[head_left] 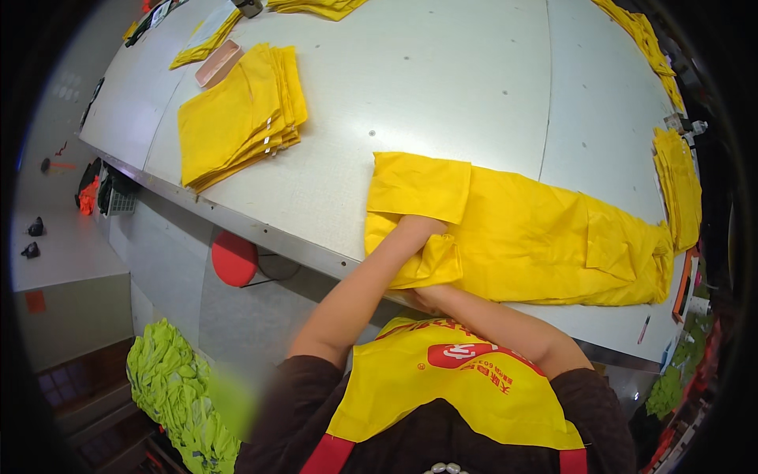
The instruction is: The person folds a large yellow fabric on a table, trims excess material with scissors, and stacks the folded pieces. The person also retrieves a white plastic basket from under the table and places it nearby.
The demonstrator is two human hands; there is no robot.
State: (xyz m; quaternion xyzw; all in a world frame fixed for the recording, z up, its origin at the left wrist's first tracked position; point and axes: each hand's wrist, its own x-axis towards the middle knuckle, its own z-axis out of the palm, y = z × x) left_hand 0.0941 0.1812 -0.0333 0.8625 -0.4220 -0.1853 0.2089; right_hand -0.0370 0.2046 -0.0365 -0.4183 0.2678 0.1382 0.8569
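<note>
A long yellow cloth piece (537, 237), perhaps a garment, lies spread and wrinkled along the near edge of the table, partly folded at its left end. My left hand (429, 225) reaches beneath the folded-over flap (422, 186) at that end, and the cloth covers its fingers. Lower down, at the table's edge, my right hand (427, 295) is against the underside of the same cloth's near left corner. Its fingers are mostly out of sight, so its grip cannot be made out.
Left on the pale table (442, 87) sits a stack of folded yellow cloths (237, 118) beside a pink tray (219, 65). More yellow cloths (677, 186) lie at the right edge, near a pen (643, 329). A red stool (234, 258) and lime-green cloth heap (170, 387) are on the left.
</note>
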